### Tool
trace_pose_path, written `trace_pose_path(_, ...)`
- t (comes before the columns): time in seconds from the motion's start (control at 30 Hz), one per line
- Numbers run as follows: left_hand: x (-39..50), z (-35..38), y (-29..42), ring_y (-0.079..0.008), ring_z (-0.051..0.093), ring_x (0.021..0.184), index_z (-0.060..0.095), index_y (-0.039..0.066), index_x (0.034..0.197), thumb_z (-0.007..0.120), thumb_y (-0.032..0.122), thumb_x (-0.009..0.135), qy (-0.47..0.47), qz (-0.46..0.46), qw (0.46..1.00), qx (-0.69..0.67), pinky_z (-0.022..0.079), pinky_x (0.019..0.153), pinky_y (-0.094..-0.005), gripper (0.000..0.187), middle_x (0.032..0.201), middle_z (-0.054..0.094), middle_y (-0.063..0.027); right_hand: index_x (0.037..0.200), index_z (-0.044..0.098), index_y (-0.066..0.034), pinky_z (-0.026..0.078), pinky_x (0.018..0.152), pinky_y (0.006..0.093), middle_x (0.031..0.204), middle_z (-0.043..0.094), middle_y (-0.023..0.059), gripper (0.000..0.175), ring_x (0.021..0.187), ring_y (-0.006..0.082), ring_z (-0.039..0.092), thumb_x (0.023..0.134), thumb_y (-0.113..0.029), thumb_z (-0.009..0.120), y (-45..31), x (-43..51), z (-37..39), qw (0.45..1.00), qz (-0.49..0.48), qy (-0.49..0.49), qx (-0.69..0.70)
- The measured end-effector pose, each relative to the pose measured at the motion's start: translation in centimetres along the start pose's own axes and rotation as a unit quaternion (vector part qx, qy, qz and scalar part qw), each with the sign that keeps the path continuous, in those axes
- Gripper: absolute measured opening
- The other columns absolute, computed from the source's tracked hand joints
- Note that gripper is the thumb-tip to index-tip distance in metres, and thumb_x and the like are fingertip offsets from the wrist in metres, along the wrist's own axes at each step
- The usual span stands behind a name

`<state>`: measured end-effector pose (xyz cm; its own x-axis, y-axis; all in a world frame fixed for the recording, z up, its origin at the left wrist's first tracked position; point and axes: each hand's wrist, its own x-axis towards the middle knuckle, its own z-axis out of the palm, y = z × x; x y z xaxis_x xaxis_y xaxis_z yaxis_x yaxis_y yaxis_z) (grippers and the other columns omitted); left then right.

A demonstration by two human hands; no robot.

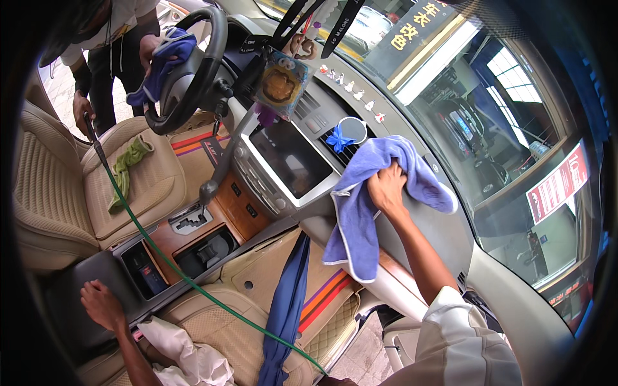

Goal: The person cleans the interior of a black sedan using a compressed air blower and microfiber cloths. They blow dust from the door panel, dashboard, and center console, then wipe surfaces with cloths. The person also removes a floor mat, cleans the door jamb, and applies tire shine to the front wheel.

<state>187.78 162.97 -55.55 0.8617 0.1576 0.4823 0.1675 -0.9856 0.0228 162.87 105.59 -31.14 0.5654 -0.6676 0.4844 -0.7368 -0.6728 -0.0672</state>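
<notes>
My right hand (389,187) presses a purple-blue microfibre cloth (357,212) with white edging onto the passenger side of the car's dashboard (427,241). The cloth spreads over the dash top, and one end hangs down its front. Just beside it, a blue bow and a round ring (352,129) sit at the air vent. My left hand (102,300) rests on the black centre armrest (72,294), its fingers curled, with no object seen in it. A touchscreen (291,158) lies between the cloth and the steering wheel.
At the driver's door a co-worker's hand (150,50) holds a dark blue cloth (169,62) by the steering wheel (215,58). A green hose (193,284) crosses both seats. A green cloth (126,169) lies on the driver's seat. Charms (282,84) hang ahead; small figurines (349,87) line the dash.
</notes>
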Motion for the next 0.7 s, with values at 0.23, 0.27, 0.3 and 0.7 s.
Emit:
trace_pose_path(0.23, 0.2, 0.5, -0.2, -0.0333, 0.062, 0.087, 0.058, 0.004, 0.086, 0.049, 0.022, 0.098, -0.005, 0.001, 1.000, 0.004, 0.052, 0.076, -0.0432, 0.024, 0.091, 0.061, -0.0143, 0.127, 0.063, -0.0067, 0.016, 0.110, 0.0666, 0.149, 0.040, 0.0212, 0.060, 0.137, 0.0439, 0.034, 0.098, -0.049, 0.031, -3.9, 4.3, 0.3, 0.995, 0.071, -0.052, -0.039)
trace_pose_path(0.27, 0.2, 0.4, -0.2, -0.0332, 0.062, 0.087, 0.058, 0.004, 0.085, 0.049, 0.022, 0.098, -0.011, 0.001, 1.000, 0.008, 0.052, 0.076, -0.0432, 0.024, 0.091, 0.061, -0.0142, 0.125, 0.065, -0.0056, 0.015, 0.110, 0.0663, 0.149, 0.039, 0.0224, 0.060, 0.137, 0.0441, 0.034, 0.098, -0.048, 0.032, -3.9, 4.7, 0.4, 0.996, 0.064, -0.055, -0.032)
trace_pose_path(0.3, 0.2, 0.4, -0.2, -0.0331, 0.062, 0.087, 0.058, 0.004, 0.085, 0.049, 0.022, 0.098, -0.004, 0.000, 1.000, 0.005, 0.052, 0.076, -0.0432, 0.024, 0.091, 0.061, -0.0140, 0.122, 0.066, -0.0045, 0.015, 0.111, 0.0660, 0.149, 0.039, 0.0236, 0.060, 0.137, 0.0443, 0.034, 0.098, -0.048, 0.033, -3.9, 5.1, 0.6, 0.998, 0.045, -0.033, -0.023)
trace_pose_path(0.7, 0.1, -0.1, 0.0, -0.0320, 0.062, 0.087, 0.058, 0.004, 0.086, 0.050, 0.022, 0.098, -0.004, -0.007, 1.000, 0.003, 0.052, 0.076, -0.0423, 0.023, 0.091, 0.060, -0.0130, 0.113, 0.067, 0.0035, 0.027, 0.103, 0.0617, 0.132, 0.049, 0.0316, 0.052, 0.123, 0.0459, 0.044, 0.095, -0.037, 0.041, -3.3, 2.4, 0.1, 0.988, 0.011, 0.028, -0.150)
